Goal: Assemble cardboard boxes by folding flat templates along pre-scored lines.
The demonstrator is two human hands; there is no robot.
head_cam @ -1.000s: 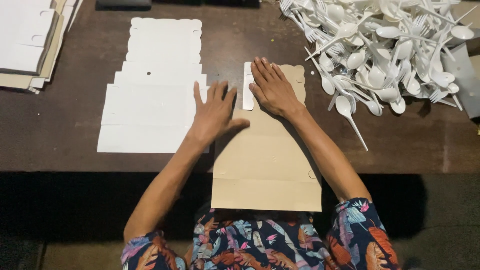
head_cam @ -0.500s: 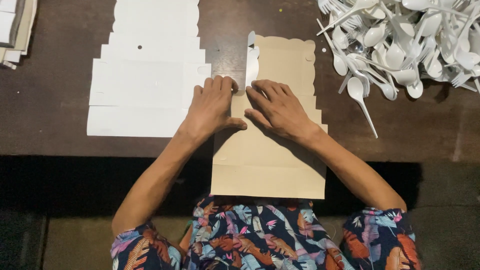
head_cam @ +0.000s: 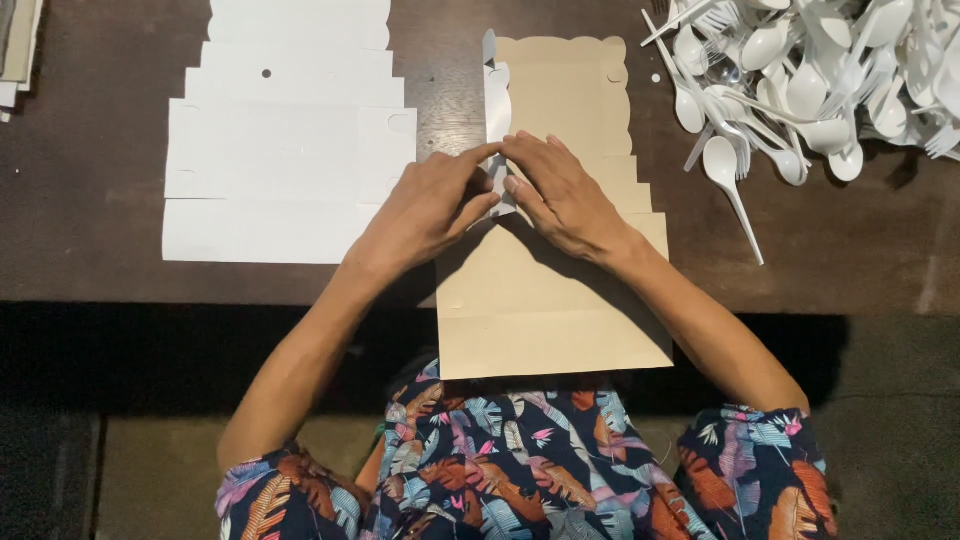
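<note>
Both hands work one fold: my left hand and right hand pinch the white side flap of the brown cardboard box blank lying on the counter. Next, I judge, comes creasing it flat.

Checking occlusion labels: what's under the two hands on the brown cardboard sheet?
Both the left hand and right hand press on the brown cardboard sheet and its folded white flap. The flap's lower part and the fold line are covered.
</note>
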